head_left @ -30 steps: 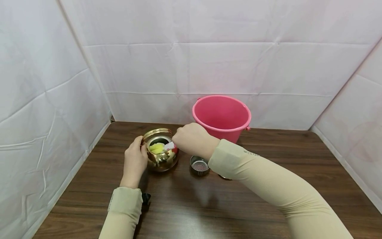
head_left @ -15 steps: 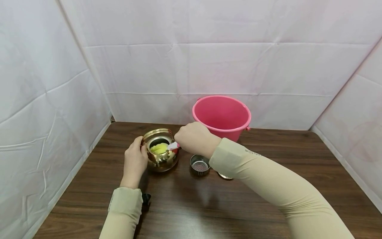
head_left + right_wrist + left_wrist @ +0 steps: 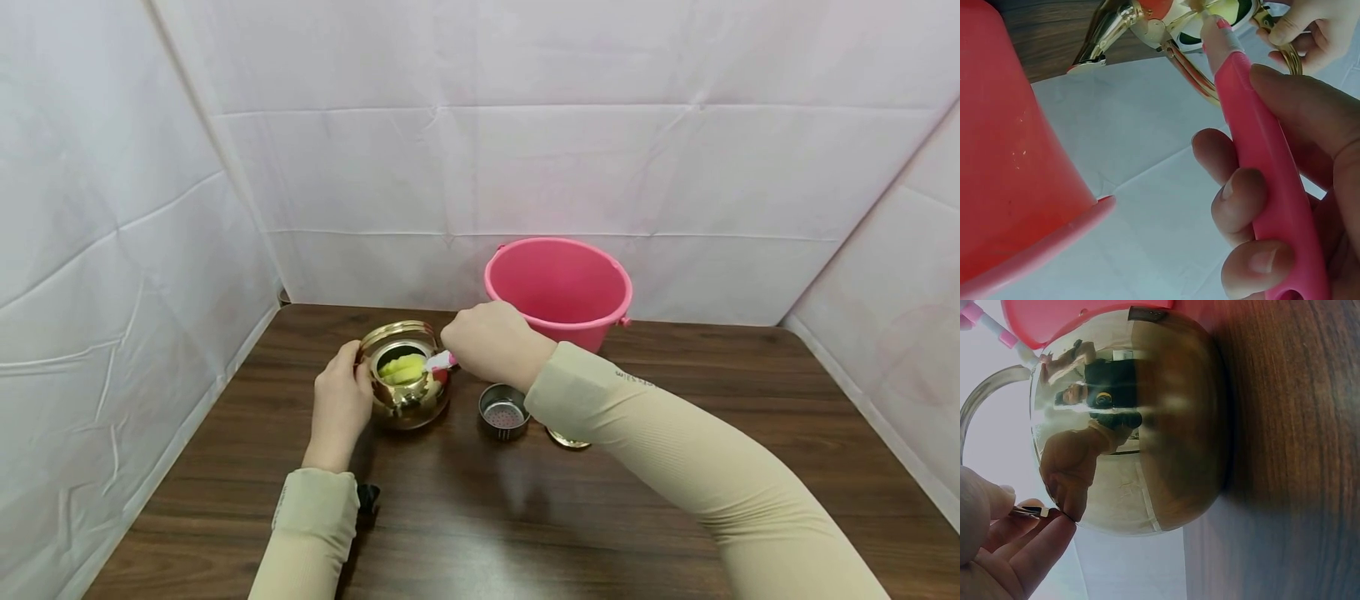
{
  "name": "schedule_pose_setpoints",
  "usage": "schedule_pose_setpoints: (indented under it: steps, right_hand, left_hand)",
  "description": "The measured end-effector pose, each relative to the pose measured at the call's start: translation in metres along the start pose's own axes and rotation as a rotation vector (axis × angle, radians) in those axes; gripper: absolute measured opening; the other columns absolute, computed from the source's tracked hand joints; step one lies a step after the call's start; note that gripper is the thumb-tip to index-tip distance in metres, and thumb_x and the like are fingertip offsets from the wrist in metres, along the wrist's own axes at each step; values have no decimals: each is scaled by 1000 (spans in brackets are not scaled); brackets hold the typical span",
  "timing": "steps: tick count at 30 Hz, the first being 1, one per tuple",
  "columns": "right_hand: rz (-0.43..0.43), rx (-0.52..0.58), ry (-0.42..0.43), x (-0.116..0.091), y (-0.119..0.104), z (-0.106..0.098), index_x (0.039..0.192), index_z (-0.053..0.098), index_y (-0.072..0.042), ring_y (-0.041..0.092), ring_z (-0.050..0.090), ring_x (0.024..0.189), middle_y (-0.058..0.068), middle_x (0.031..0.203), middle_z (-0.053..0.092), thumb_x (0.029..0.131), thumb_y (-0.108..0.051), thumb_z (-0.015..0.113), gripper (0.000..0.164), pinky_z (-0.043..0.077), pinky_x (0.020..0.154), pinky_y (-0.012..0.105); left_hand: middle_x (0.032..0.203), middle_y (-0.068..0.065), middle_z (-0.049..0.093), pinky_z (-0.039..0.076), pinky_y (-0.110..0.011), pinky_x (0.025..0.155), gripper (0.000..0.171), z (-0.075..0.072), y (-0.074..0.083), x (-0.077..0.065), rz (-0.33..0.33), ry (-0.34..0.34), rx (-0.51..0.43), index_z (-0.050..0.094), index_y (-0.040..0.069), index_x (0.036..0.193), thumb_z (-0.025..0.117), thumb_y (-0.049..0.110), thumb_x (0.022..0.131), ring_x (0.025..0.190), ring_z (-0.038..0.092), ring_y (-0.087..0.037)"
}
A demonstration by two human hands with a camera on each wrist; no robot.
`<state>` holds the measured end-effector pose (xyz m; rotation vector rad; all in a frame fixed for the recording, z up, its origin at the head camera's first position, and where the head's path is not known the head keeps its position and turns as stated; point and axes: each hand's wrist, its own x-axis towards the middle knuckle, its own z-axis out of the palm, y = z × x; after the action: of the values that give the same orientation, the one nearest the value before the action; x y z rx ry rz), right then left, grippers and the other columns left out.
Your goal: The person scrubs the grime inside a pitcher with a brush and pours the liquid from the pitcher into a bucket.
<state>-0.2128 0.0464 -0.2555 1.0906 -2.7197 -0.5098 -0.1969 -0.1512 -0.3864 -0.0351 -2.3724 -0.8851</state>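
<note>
A shiny gold teapot [image 3: 408, 408] stands uncovered on the table, its round mouth facing up. My left hand [image 3: 341, 404] pinches the teapot's handle [image 3: 1032, 511] at its left side, between thumb and fingers. My right hand [image 3: 495, 342] grips the pink handle [image 3: 1266, 156] of a sponge brush, thumb along one side and fingers wrapped round the other. The brush's yellow sponge head [image 3: 403, 369] sits in the teapot's mouth, its lower part hidden inside. In the right wrist view the gold spout [image 3: 1107, 34] points toward the bucket.
Behind my right hand stands a pink bucket [image 3: 615, 304]. A metal strainer basket [image 3: 503, 414] lies right of the teapot. Partly under my right sleeve is a gold lid [image 3: 568, 440]. White sheeting [image 3: 675, 183] hangs round the wooden table's [image 3: 637, 533] back and sides.
My right hand has shifted slightly right and up, and the sponge head has moved a little right within the teapot's mouth. More of the gold lid shows. My left hand keeps its hold.
</note>
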Motion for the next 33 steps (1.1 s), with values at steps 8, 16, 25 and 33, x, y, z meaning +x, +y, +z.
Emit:
schedule_pose_setpoints:
  steps: [8,16,25,33]
  right_hand:
    - [47,28,-15,2,0,0,78,66,-17,21,63,66,0,77,68,84,-5,54,18,55,54,39]
    - [81,51,-27,4,0,0,81,68,-17,20,63,66,0,77,67,85,-6,55,17,54,53,39]
    - [87,54,-22,4,1,2,79,67,-17,20,64,68,1,77,68,84,-6,57,16,54,53,40]
    - [79,51,-4,4,3,3,75,67,-17,21,64,67,1,76,68,82,-5,56,17,53,52,39]
  left_hand:
    - [105,-27,62,50,-53,80,24,-1,1,1,1,-6,6,53,-7,116,51,0,94,96,60,-45]
    - [106,-28,62,50,-53,81,25,-2,2,2,12,-4,4,53,-8,117,50,-2,92,96,60,-45]
    - [108,-29,61,50,-53,82,27,-1,1,2,-9,-30,9,52,-8,119,49,-1,93,99,60,-45]
    - [111,-28,61,50,-52,83,28,-1,2,2,-13,-53,9,51,-7,121,48,-1,94,101,60,-44]
